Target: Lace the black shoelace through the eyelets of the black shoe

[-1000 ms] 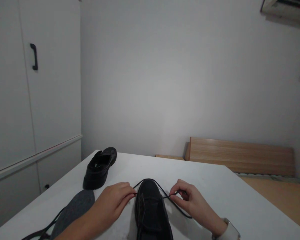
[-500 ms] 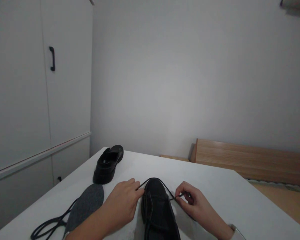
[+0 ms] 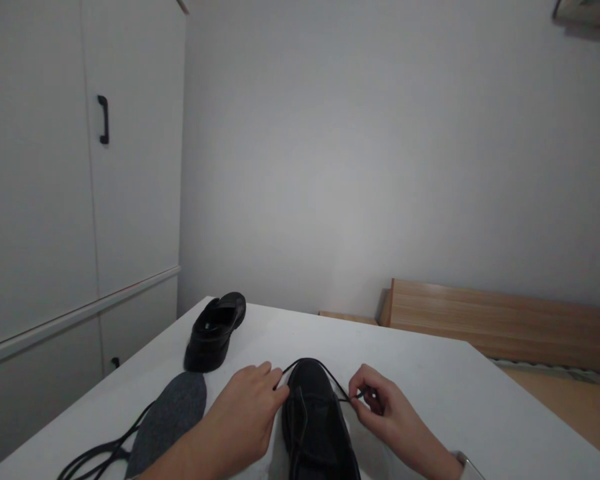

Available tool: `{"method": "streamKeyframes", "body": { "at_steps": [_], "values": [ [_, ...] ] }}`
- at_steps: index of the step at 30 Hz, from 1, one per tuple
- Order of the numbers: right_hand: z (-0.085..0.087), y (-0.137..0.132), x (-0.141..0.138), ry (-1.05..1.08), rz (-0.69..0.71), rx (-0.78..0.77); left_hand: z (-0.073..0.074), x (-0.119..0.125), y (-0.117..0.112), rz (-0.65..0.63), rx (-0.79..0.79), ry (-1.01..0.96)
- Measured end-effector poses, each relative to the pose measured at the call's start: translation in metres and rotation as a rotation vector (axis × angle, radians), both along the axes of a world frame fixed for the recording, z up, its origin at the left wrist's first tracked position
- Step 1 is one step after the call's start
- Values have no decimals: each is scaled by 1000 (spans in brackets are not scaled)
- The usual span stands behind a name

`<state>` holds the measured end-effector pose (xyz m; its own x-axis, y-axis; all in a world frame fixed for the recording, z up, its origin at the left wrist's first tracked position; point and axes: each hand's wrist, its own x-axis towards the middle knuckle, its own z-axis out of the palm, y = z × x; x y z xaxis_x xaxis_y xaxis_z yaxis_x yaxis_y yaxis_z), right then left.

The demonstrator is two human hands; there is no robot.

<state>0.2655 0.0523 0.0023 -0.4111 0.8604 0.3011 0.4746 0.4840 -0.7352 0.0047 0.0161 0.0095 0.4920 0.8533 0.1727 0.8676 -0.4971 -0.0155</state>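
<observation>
Here both hands pinch one black shoelace (image 3: 307, 363): the left hand (image 3: 245, 413) has its fingertips closed on the lace just left of the black shoe (image 3: 315, 427), and the right hand (image 3: 385, 410) grips the other end between thumb and forefinger just right of it, so the lace arches over the toe. That shoe lies on the white table (image 3: 430, 373), toe pointing away. Left of the shoe lie a grey insole (image 3: 170, 420) and a loose black lace (image 3: 97, 457), with a second black shoe (image 3: 215, 330) farther off; no brand or writing can be read.
</observation>
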Motion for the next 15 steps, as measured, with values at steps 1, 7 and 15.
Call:
{"method": "streamKeyframes", "body": {
  "at_steps": [1,7,15],
  "values": [
    [0,0,0,2,11,-2,0,0,0,4,-6,-1],
    [-6,3,0,20,-16,8,-1,3,1,22,-2,10],
    [-10,5,-3,68,-40,-9,-4,3,2,20,23,1]
  ]
}}
